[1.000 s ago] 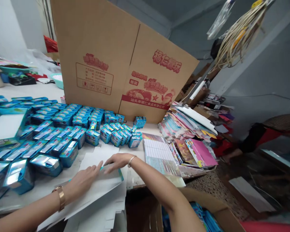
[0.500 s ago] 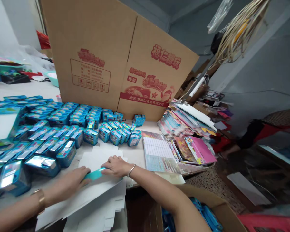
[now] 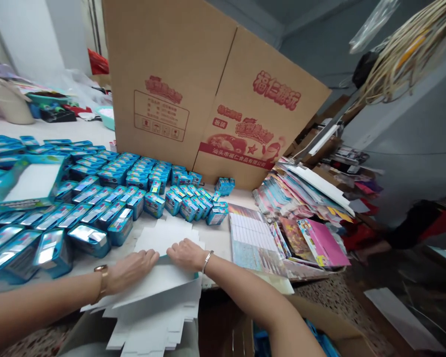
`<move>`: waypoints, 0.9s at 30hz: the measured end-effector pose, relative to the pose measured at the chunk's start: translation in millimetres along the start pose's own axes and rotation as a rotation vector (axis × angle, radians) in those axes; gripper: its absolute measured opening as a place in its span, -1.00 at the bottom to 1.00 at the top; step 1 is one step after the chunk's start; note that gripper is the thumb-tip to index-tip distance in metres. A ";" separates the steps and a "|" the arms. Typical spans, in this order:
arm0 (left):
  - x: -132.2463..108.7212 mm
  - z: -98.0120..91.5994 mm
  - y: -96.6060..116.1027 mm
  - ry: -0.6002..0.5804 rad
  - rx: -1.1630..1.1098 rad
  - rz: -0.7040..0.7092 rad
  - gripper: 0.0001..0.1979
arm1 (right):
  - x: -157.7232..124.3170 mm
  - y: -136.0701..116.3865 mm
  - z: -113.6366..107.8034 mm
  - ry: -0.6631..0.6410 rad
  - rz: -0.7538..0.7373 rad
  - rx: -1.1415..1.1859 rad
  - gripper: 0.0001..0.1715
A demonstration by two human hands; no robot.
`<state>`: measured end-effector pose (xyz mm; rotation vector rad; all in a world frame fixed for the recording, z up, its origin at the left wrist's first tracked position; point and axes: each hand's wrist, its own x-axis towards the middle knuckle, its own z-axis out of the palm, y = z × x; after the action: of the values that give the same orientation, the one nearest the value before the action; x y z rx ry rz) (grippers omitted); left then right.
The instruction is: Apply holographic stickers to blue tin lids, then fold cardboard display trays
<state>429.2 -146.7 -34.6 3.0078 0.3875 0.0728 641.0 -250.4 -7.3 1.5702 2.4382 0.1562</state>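
Observation:
A flat white carton blank (image 3: 165,275) lies across a stack of similar white blanks (image 3: 154,325) at the table's near edge. My left hand (image 3: 132,270), with a watch-like band at its wrist, is closed on the left part of its far edge. My right hand (image 3: 186,254), wearing a metal bangle, grips the same edge farther right, fingers curled over it. A thin strip of teal shows along that edge between the hands. Left of my hands stand many blue packets (image 3: 121,225) in rows, and an open teal display box (image 3: 31,183) with a white inside rests on them.
Behind the packets a large cardboard carton (image 3: 163,64) rises. To the right are stacked printed sheets (image 3: 305,193) and a pink card (image 3: 329,243). Below my right arm is an open carton (image 3: 342,322) with blue packets. Part of another person (image 3: 412,223) shows at far right.
The blank's teal edge strip, wide between my hands before, now barely shows, folded over. My left hand has moved nearer my right. The whole view has shifted leftward.

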 end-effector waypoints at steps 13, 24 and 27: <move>21.8 -57.5 14.4 -0.028 -0.008 0.180 -0.62 | -11.3 -2.8 -28.0 -0.199 0.145 0.271 -0.76; 31.0 -51.8 49.0 0.712 -1.009 -0.531 -0.16 | -18.8 -21.8 -8.8 0.673 0.624 1.584 -0.05; 23.8 -18.3 55.1 0.490 -1.364 -0.510 -0.19 | -7.7 -41.0 8.6 0.787 0.761 1.584 -0.35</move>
<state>464.9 -191.8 -9.4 1.4760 0.7275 0.6945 610.0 -274.8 -23.4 3.4954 2.0667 -1.7158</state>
